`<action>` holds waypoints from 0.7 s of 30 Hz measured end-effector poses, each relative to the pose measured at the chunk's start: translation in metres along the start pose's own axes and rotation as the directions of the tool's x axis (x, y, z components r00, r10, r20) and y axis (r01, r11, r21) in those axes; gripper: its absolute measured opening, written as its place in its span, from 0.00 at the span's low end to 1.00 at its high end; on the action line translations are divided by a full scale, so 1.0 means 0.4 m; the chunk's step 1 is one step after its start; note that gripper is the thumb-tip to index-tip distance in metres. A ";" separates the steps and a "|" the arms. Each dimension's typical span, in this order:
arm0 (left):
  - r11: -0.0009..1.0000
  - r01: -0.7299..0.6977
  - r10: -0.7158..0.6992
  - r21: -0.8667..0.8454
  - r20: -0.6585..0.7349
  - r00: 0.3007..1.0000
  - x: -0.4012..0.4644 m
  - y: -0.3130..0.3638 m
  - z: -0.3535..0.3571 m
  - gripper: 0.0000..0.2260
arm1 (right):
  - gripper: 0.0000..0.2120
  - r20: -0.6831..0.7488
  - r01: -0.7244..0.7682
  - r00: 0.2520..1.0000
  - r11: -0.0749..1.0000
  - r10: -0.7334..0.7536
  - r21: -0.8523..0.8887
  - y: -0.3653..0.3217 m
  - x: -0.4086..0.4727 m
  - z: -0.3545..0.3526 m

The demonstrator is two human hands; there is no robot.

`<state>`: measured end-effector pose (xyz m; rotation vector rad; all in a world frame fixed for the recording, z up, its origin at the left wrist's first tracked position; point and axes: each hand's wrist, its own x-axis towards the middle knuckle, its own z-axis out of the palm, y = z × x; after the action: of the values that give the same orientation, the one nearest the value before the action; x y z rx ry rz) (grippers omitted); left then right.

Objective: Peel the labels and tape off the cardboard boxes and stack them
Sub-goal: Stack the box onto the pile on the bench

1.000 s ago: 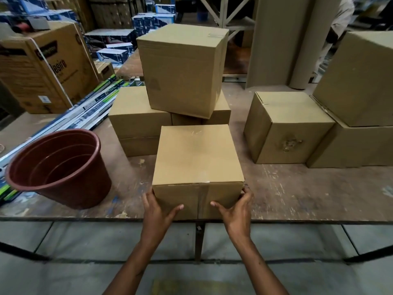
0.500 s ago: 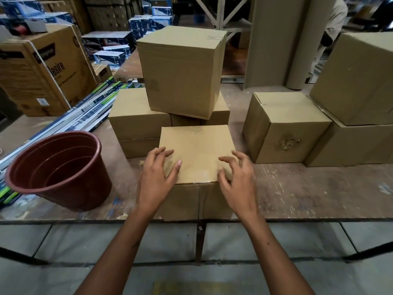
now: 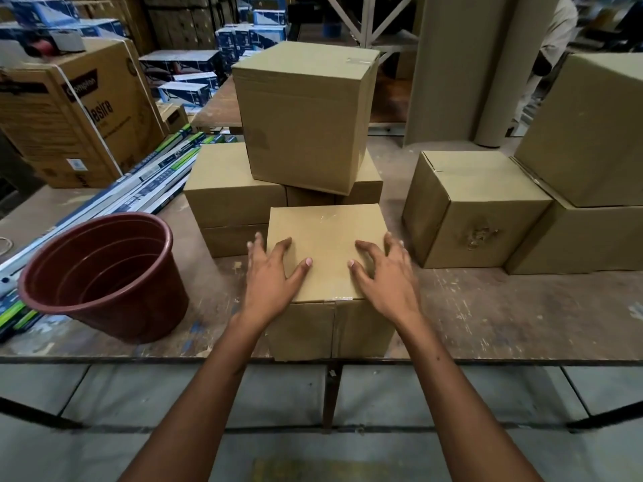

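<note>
Small box (image 3: 327,252) sits square at the near edge of the surface (image 3: 487,314), one face toward the camera, roughly cubic so no clear long axis; the seam on the near face runs vertical. Plain brown cardboard, matte, sharp corners, a short strip of clear tape over the top-front edge at the seam.

Left hand (image 3: 275,273) lies over the box's top-left edge, thumb and a finger on the top panel, other fingers spread down the left side. Right hand (image 3: 386,273) mirrors it on the top-right edge. Both grips are spread and loosely bent, resting on the box; neither pinches tape nor clamps.

Just past the fingers: two low boxes (image 3: 229,193) side by side, almost touching the small box's far side, with a tall box (image 3: 306,113) on top, tape on its top right edge.

Right of the right hand: a box with a torn patch (image 3: 476,210), apart from the small box by a bare strip of worn, scratched wood. More boxes are stacked beyond it.

Left of the left hand: a reddish-brown plastic pot (image 3: 104,276), round, ribbed inside, tilted, with a gap to the box.
</note>
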<state>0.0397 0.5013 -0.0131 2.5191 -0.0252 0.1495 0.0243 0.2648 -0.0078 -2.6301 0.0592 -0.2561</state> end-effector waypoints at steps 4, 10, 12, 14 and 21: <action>0.993 0.041 -0.044 -0.109 -0.023 0.999 0.006 -0.008 -0.003 0.31 | 0.30 -0.017 -0.109 0.994 0.992 0.110 0.065 -0.003 0.008 0.004; 0.981 0.036 -0.053 -0.191 -0.085 0.995 -0.034 -0.004 -0.004 0.38 | 0.34 -0.116 -0.140 0.980 0.977 0.160 0.159 -0.007 -0.021 -0.010; 0.974 0.028 -0.051 -0.225 -0.099 0.994 -0.058 -0.003 -0.004 0.40 | 0.37 -0.152 -0.132 0.974 0.968 0.166 0.213 -0.007 -0.042 -0.022; 0.966 0.006 -0.041 -0.259 -0.130 0.991 -0.089 -0.003 -0.007 0.42 | 0.41 -0.185 -0.126 0.967 0.961 0.174 0.247 -0.007 -0.065 -0.030; 0.944 -0.190 0.087 -0.270 -0.351 0.932 -0.189 -0.026 0.011 0.41 | 0.61 -0.291 -0.169 0.894 0.858 0.341 0.485 0.005 -0.115 -0.021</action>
<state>-0.0345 0.5060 -0.0314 2.1571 -0.0850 0.5877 -0.0226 0.2633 -0.0094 -2.0508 0.4303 -0.5917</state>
